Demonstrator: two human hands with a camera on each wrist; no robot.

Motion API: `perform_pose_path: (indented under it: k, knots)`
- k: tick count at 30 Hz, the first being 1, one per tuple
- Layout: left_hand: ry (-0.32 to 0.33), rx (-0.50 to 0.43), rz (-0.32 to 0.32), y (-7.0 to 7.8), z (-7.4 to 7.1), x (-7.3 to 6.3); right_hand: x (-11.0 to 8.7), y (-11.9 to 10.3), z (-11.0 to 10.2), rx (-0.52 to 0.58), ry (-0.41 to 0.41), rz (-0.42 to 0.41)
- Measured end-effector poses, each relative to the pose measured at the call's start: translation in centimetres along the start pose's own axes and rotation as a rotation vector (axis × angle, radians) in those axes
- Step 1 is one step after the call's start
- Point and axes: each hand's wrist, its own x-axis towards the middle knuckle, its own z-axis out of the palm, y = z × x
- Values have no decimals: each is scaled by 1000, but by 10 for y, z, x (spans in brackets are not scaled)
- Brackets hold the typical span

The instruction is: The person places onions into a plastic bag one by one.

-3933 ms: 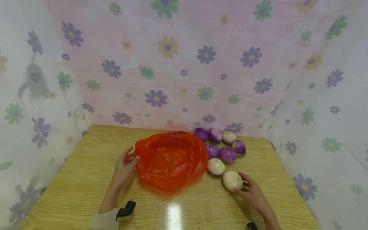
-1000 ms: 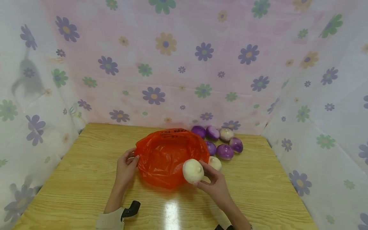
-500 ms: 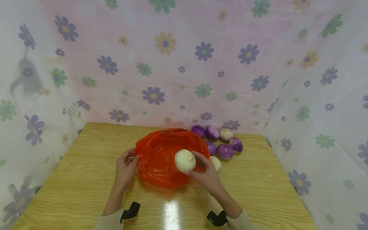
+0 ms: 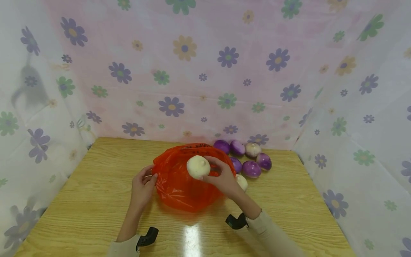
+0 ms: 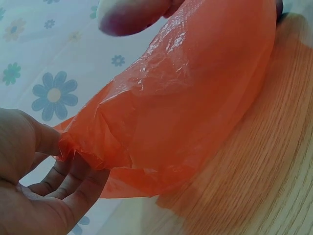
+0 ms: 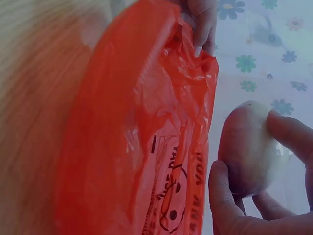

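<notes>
A red plastic bag (image 4: 179, 192) with black print stands open-mouthed on the table. At its left edge my left hand (image 4: 141, 189) pinches the rim; thumb and fingers grip the crumpled film (image 5: 93, 142) in the left wrist view. Above the mouth, my right hand (image 4: 223, 176) holds a turnip (image 4: 198, 167) between thumb and fingers, its white side with a small nub facing up. The right wrist view shows purple on that turnip's (image 6: 247, 149) other side, apart from the bag. The bag's bottom is partly hidden behind the held turnip.
Several purple and white turnips (image 4: 251, 169) lie to the right of the bag on the wooden table (image 4: 289, 214). A white one (image 4: 241, 182) is partly hidden behind the right hand. Flowered cloth (image 4: 205, 89) surrounds the table at the back and sides.
My right hand has picked the white turnip up from the table's right side and carried it leftward over the bag's mouth. The left hand stays at the bag's left rim.
</notes>
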Motion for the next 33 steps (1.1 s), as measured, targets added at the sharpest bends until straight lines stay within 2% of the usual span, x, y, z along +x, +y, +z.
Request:
perform_pose_path:
  k: [8, 12, 18, 26, 33]
  knots:
    - [-4, 14, -6, 3, 0, -1, 27, -5, -1, 4, -89, 60]
    - [10, 4, 27, 3, 2, 1, 34, -6, 2, 9, -135, 90]
    - [31, 5, 71, 2, 4, 3, 44, -2, 14, 12, -180, 85]
    - [22, 20, 30, 2, 4, 4, 57, 5, 26, -20, -165, 136]
    - [16, 12, 11, 4, 5, 3, 64, 6, 32, -38, -196, 166]
